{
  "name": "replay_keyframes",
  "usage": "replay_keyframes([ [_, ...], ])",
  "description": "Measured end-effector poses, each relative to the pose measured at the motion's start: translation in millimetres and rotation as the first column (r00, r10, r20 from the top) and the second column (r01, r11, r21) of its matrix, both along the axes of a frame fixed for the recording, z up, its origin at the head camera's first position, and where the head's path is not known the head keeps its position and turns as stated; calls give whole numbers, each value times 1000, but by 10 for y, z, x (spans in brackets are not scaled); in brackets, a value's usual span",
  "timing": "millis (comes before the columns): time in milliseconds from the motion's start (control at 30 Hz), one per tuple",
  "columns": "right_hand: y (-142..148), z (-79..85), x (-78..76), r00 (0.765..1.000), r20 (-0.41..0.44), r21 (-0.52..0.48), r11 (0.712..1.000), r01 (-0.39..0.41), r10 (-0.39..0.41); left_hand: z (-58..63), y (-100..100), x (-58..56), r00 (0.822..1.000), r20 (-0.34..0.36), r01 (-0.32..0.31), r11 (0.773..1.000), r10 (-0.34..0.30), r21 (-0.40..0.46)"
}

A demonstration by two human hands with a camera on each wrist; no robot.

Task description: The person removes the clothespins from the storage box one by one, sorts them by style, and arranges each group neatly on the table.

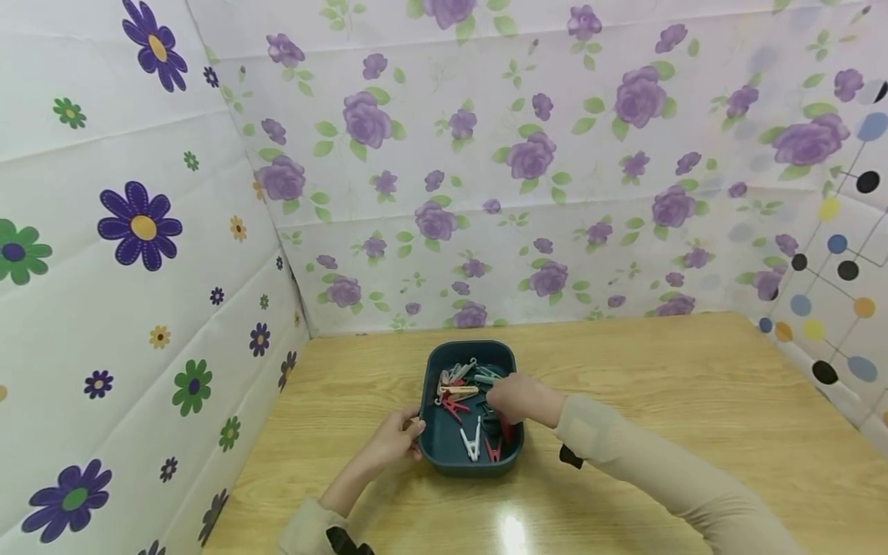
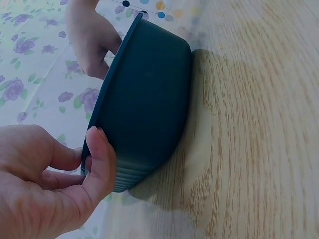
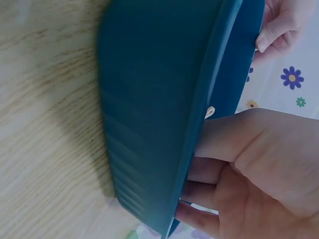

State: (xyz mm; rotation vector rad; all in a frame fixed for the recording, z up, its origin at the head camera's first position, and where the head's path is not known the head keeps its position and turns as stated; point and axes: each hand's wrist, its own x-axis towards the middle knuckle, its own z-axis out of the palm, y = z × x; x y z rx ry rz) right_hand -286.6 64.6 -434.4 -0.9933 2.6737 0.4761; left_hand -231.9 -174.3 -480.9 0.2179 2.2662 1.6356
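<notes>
A dark teal plastic basin [image 1: 470,469] stands on the table with several clothespins in it. Among them are a cream clothespin [image 1: 459,390], a white clothespin [image 1: 472,443] and a red clothespin [image 1: 493,450]. My left hand [image 1: 391,441] pinches the basin's left rim, thumb and fingers on either side of it, as the left wrist view shows. From the right, my right hand [image 1: 520,398] reaches over the rim and down among the clothespins. Its fingertips are hidden behind the basin wall [image 3: 149,99] in the right wrist view, so I cannot tell whether they hold a clothespin.
The wooden table [image 1: 645,385] extends to both sides of the basin. A flowered sheet [image 1: 486,177] hangs along the table's back edge, with a daisy-print sheet [image 1: 139,331] on the left and a dotted sheet [image 1: 832,308] on the right.
</notes>
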Motion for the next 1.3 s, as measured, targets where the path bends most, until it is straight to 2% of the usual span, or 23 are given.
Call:
replay_keyframes([
  [133, 30, -27, -8, 998, 67, 14, 1000, -1, 0, 0, 13, 0, 1000, 3, -4, 1000, 4, 2],
  [333, 73, -107, -35, 976, 216, -48, 999, -6, 17, 4, 23, 2, 1000, 8, -1, 1000, 1, 0],
  [533, 104, -169, -34, 937, 328, -168, 983, -71, 124, -3, 18, -1, 1000, 1, -3, 1000, 3, -7],
  [600, 109, -176, -28, 926, 345, -186, 978, -95, 156, -9, 16, -2, 1000, 0, -3, 1000, 3, -13],
  [733, 131, -166, -19, 923, 346, -189, 976, -105, 167, -11, 15, -3, 1000, -1, -5, 1000, 5, -18],
  [867, 192, -155, -26, 927, 325, -292, 952, -89, 186, -3, 23, 2, 1000, -1, -2, 1000, 2, -22],
  [967, 279, -136, -52, 937, 266, -418, 903, -101, 228, 6, 34, 5, 1000, 2, -5, 1000, 5, -23],
  [1100, 456, -110, -120, 957, 115, -601, 786, -147, 267, 20, 51, 10, 1000, -1, -11, 1000, 11, -20],
  [1200, 628, -136, -182, 977, -2, -721, 677, -148, 212, 24, 56, 13, 1000, -12, -6, 1000, 6, -29],
  [1300, 814, -214, -239, 992, -113, -805, 580, -123, 53, 27, 51, 19, 1000, -14, -6, 999, 5, -47],
])
